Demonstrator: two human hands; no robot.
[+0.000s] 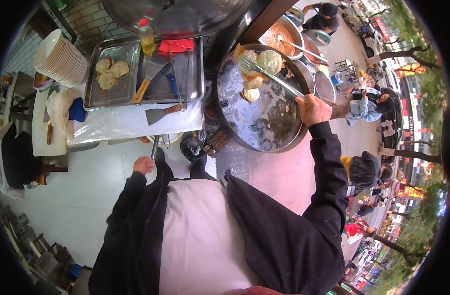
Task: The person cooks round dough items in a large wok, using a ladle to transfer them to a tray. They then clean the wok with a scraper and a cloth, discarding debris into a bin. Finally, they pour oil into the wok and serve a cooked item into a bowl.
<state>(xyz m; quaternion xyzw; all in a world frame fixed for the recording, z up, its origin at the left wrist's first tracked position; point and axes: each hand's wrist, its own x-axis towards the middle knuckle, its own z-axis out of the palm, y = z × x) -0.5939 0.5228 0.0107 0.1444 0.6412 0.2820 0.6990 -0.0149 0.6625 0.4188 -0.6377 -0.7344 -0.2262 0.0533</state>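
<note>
My right hand (315, 110) grips the handle end of long metal tongs (282, 83) over a large round pan (223, 121). The far end of the tongs lies on several browned, pale-topped flatbreads (270, 62) bunched near the pan's upper rim. A smaller round piece (251, 94) sits just below them. Dark oil and loose crumbs cover the pan's floor. By my left leg, my left hand (143, 165) hangs with loosely curled fingers, slightly blurred. Right beside it is the end of a metal handle (155, 146); whether the fingers touch it is unclear.
Left of the pan, a metal tray (90, 94) holds flatbreads, scrapers (142, 90), an oil bottle (147, 40) and a red cloth (176, 47). Another scraper (156, 116) lies in front. Stacked bowls (61, 59) stand farther left. Pots (300, 33) of sauce adjoin the pan; people are beyond.
</note>
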